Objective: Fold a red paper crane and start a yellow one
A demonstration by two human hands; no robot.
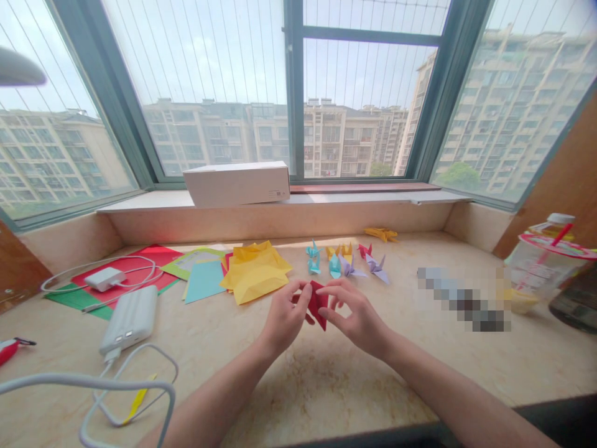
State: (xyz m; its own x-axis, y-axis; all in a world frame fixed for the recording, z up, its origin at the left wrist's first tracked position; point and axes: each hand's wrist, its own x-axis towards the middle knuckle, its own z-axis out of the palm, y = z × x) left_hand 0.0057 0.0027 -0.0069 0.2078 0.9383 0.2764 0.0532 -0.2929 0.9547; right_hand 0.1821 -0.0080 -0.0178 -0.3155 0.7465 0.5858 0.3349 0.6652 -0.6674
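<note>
A folded piece of red origami paper (319, 305) is held up between my two hands, just above the marble counter. My left hand (291, 311) pinches its left side with thumb and fingers. On the other side, my right hand (351, 308) has its thumb and fingertips at the paper's right edge, curled around it. Beyond the hands stand several small paper cranes: a teal crane (334, 266), a purple crane (377, 267), a red crane (365, 250) and others in yellow. Some of my left fingers are hidden behind the paper.
Yellow folded paper (256, 270) and a light blue sheet (204, 281) lie left of the cranes. Nearer the left are a white power bank (129, 318), a charger (105, 279) and looping cables. A plastic cup (541, 267) stands right; a white box (237, 185) sits on the sill.
</note>
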